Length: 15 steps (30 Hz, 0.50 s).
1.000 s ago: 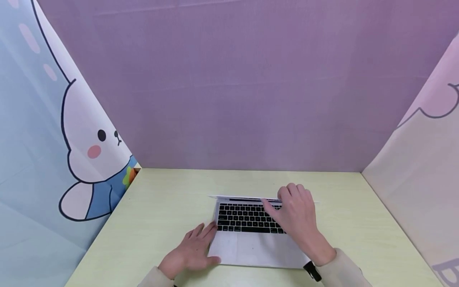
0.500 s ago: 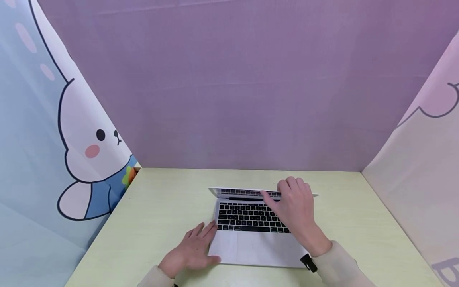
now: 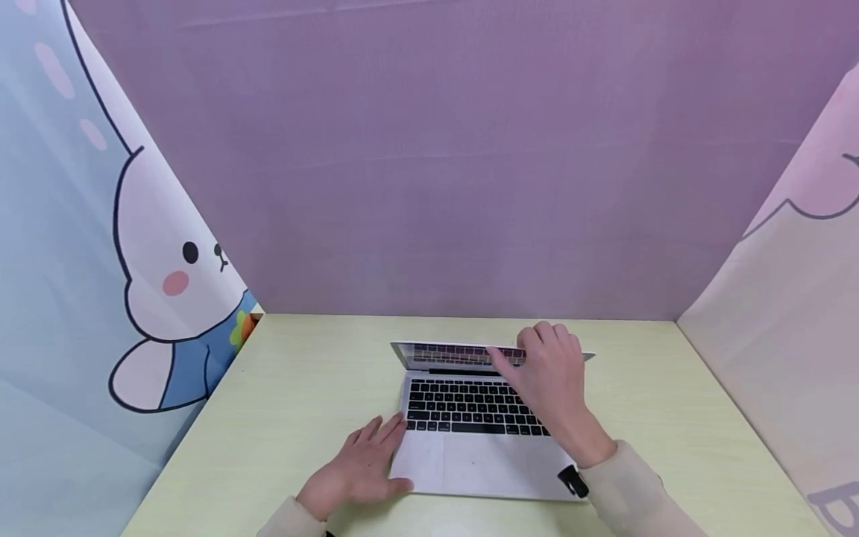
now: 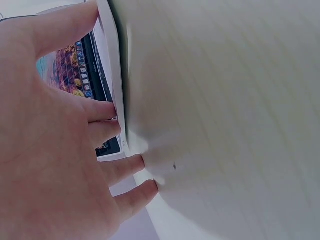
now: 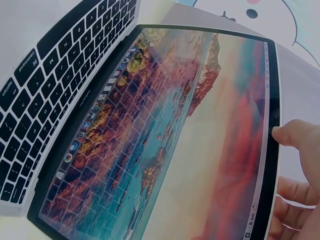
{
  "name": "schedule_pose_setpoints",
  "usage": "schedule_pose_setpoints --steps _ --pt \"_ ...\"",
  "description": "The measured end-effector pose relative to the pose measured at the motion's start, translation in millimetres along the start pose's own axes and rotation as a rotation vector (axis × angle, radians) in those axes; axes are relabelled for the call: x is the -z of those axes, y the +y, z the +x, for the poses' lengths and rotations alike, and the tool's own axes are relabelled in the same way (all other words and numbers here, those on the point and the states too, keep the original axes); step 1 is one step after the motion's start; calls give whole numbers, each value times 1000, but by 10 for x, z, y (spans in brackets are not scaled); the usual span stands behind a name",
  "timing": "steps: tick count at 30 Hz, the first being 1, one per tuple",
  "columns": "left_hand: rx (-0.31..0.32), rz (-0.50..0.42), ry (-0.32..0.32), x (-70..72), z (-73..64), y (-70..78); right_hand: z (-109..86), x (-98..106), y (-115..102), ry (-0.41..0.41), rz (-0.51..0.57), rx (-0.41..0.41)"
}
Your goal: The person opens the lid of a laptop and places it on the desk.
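A silver laptop (image 3: 496, 466) with black keys sits on the table, its lid (image 3: 409, 354) raised and its lit screen (image 5: 215, 135) showing a coastal picture in the right wrist view. My right hand (image 3: 553, 384) pinches the lid's top edge right of its middle. The thumb lies on the black bezel and the other fingers curl behind the lid. At the laptop's left side, my left hand (image 3: 362, 470) has its fingers spread. Its thumb and two fingertips touch the base's edge, while the other two fingertips (image 4: 150, 187) rest at the table.
The laptop stands on a pale wood-grain table (image 3: 302, 373). A purple cloth wall (image 3: 429, 164) rises behind the table, with a rabbit-printed blue cloth (image 3: 60, 261) on the left and a pink and white one (image 3: 792, 335) on the right.
The lid has tilted back, away from the keyboard, so more of its screen side shows. My right hand has moved back with it. The left hand has stayed at the base's left edge.
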<state>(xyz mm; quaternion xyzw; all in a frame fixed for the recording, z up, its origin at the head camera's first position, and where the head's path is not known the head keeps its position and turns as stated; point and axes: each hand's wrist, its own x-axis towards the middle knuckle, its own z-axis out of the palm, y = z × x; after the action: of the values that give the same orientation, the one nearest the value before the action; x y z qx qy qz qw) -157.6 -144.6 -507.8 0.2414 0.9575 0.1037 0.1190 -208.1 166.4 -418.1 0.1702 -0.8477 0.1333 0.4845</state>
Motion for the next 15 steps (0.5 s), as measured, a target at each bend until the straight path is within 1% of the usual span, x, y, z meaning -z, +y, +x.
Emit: schedule_pose_setpoints --steps 7,15 --pt "11 -3 -9 -14 3 0 24 -26 7 7 1 -3" --pt "1 0 2 -1 -3 0 75 -44 30 -10 -30 3"
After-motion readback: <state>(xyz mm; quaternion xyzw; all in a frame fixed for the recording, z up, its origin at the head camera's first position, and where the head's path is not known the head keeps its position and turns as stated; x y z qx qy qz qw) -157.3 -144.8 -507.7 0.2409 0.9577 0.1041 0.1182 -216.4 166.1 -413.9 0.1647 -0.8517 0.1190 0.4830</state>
